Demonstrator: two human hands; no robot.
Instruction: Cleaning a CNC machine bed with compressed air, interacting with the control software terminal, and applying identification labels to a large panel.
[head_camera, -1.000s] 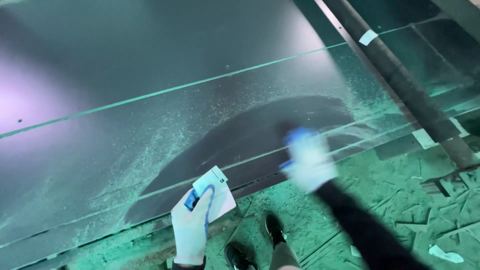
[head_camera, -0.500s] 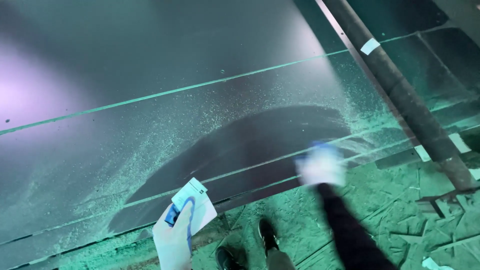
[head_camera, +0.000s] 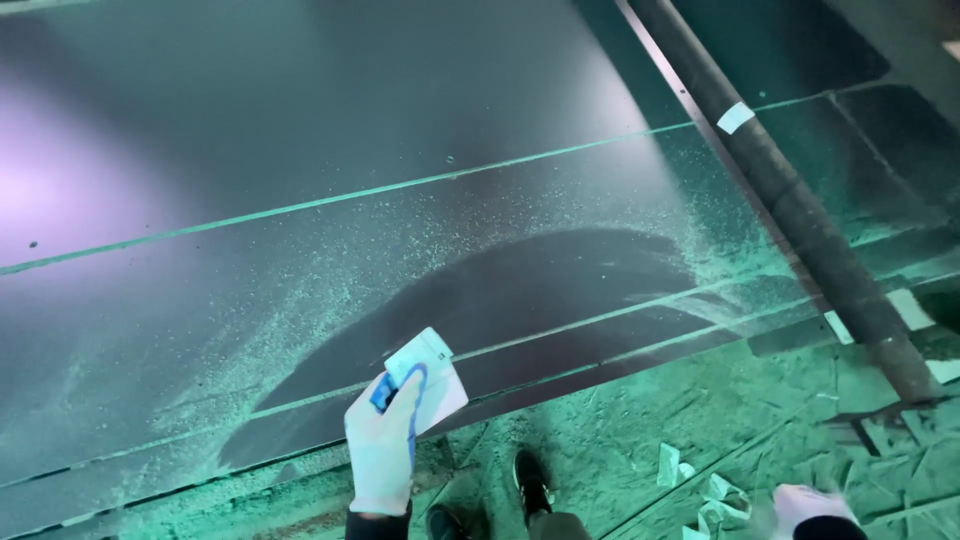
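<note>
My left hand (head_camera: 383, 445), in a white glove, holds a small white and blue card-like pack (head_camera: 428, 378) over the near edge of a large dark panel (head_camera: 400, 150). Pale dust covers the panel's near part, with a dark arc-shaped patch (head_camera: 540, 290) wiped clean of it. My right hand (head_camera: 805, 505), also gloved, hangs low at the bottom right above the floor, away from the panel, and only part of it shows. I cannot tell whether it holds anything.
A dark metal rail (head_camera: 790, 210) with white tape pieces runs diagonally along the panel's right side. The floor (head_camera: 640, 420) below is littered with sawdust and white scraps (head_camera: 700, 490). My dark shoes (head_camera: 530, 480) stand at the panel's edge.
My right hand has come off the panel and dropped down to the bottom right. My left hand with the pack stays about where it was.
</note>
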